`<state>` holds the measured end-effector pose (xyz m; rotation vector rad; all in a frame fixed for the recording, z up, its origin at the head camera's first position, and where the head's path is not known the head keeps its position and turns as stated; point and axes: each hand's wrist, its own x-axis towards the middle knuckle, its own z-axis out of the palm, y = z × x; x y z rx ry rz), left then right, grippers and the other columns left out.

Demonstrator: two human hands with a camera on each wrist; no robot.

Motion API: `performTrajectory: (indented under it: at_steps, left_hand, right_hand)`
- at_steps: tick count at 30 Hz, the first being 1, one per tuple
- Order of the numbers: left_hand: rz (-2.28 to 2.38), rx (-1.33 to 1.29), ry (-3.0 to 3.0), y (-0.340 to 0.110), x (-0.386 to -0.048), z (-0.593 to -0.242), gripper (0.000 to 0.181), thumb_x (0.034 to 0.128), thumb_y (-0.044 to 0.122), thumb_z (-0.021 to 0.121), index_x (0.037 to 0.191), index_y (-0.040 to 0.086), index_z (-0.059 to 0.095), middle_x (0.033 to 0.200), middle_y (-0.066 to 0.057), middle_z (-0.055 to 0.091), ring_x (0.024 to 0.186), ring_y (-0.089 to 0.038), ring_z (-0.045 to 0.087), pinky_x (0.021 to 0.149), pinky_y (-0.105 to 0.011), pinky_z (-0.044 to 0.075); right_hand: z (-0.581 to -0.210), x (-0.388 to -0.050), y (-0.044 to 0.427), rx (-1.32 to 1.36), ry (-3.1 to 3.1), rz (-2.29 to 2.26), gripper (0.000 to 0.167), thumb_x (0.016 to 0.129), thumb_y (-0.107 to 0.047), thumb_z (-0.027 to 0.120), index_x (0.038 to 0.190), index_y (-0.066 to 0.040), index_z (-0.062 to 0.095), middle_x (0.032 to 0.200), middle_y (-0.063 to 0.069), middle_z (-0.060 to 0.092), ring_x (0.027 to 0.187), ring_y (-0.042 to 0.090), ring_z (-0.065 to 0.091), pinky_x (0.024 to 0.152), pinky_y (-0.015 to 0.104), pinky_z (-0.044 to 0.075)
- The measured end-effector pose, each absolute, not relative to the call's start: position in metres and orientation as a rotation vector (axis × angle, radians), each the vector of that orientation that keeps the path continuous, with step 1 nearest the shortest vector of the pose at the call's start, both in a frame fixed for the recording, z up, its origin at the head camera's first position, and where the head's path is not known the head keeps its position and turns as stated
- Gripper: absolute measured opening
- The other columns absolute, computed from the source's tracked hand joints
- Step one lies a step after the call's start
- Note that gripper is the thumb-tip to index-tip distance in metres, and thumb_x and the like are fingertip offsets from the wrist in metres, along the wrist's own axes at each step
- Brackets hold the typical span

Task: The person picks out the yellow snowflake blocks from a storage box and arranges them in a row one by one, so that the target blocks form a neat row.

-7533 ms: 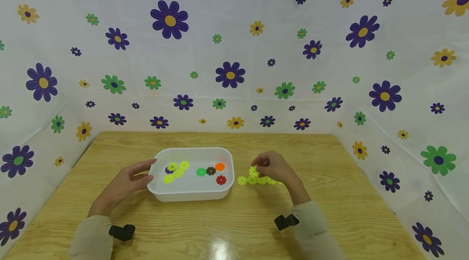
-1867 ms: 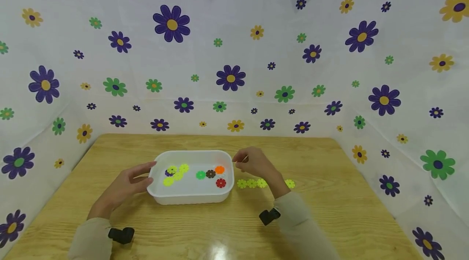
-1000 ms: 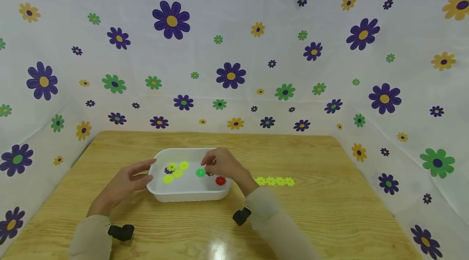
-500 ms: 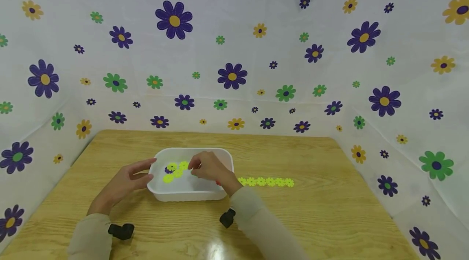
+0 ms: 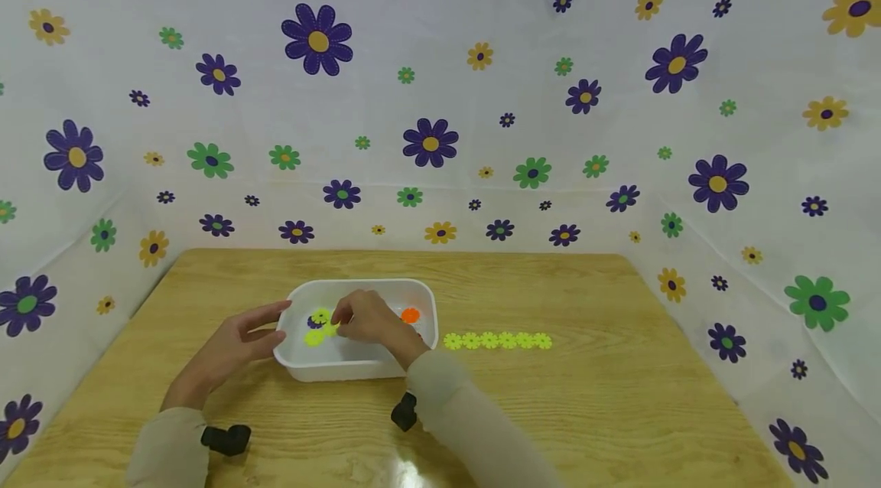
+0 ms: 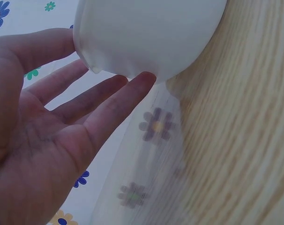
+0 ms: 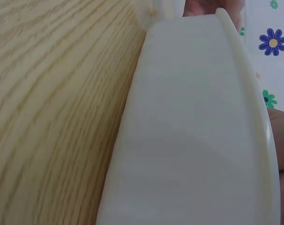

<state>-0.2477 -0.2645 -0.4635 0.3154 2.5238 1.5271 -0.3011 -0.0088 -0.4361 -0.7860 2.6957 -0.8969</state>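
The right grip (image 5: 368,317) is narrowed beside yellow flower pieces (image 5: 314,337); whether one is pinched cannot be told. Through overlap, others could be dragged along, and the surrounding tray (image 5: 330,372) could be slid if the left grip (image 5: 230,346), spread against it, were eased.

No readable text, label, brand, number or sign can be made out in any of the views.
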Motion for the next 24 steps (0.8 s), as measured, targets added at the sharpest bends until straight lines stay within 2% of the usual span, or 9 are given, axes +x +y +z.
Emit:
performTrajectory:
  at_steps: [5,10,14,19,22,24]
  left_hand:
    - [1.546,0.347,2.525,-0.266,-0.247,-0.466,0.064,0.1033,0.028,0.063,0.159,0.009,0.038,0.165,-0.029,0.033,0.139,-0.054,0.049,0.104,-0.054,0.057]
    - [1.559,0.365,2.521,-0.268,-0.247,-0.467,0.063,0.1035,0.028,0.063,0.159,0.009,0.039,0.164,-0.029,0.034,0.138,-0.054,0.05,0.101,-0.049,0.059]
    - [1.57,0.375,2.515,-0.269,-0.246,-0.467,0.063,0.1036,0.028,0.063,0.159,0.009,0.039,0.163,-0.029,0.035,0.138,-0.054,0.051,0.101,-0.051,0.059]
    - [1.577,0.379,2.51,-0.269,-0.245,-0.467,0.062,0.1039,0.026,0.062,0.159,0.008,0.039,0.162,-0.03,0.036,0.137,-0.055,0.051,0.102,-0.056,0.057]
    - [1.575,0.371,2.508,-0.268,-0.245,-0.467,0.063,0.104,0.027,0.062,0.159,0.008,0.038,0.163,-0.029,0.035,0.138,-0.055,0.05,0.103,-0.057,0.056]
    - [1.578,0.374,2.504,-0.268,-0.246,-0.467,0.063,0.104,0.026,0.062,0.159,0.008,0.038,0.163,-0.029,0.035,0.138,-0.055,0.05,0.103,-0.056,0.056]
  right_hand:
    - [-0.437,-0.299,-0.021,-0.814,2.674,-0.874,0.014,0.091,-0.005,0.076,0.104,-0.006,0.08,0.096,0.005,0.076,0.08,0.006,0.057,0.073,0.012,0.049]
    - [-0.436,-0.296,-0.033,-0.854,2.646,-0.869,0.017,0.091,-0.006,0.077,0.108,-0.006,0.079,0.105,0.005,0.079,0.089,0.008,0.065,0.079,0.01,0.052]
    - [-0.441,-0.297,-0.042,-0.908,2.649,-0.831,0.02,0.09,-0.006,0.078,0.11,-0.006,0.079,0.111,0.004,0.079,0.099,0.012,0.07,0.083,0.01,0.053]
    - [-0.449,-0.297,-0.049,-0.965,2.664,-0.728,0.029,0.089,-0.007,0.079,0.117,-0.008,0.077,0.118,0.0,0.078,0.111,0.009,0.071,0.093,0.012,0.053]
    - [-0.45,-0.294,-0.051,-0.959,2.677,-0.675,0.032,0.087,-0.007,0.08,0.119,-0.009,0.077,0.12,-0.001,0.078,0.114,0.008,0.069,0.098,0.014,0.052]
    - [-0.45,-0.292,-0.052,-0.95,2.692,-0.64,0.032,0.086,-0.006,0.08,0.117,-0.011,0.077,0.117,-0.002,0.078,0.11,0.006,0.069,0.097,0.014,0.052]
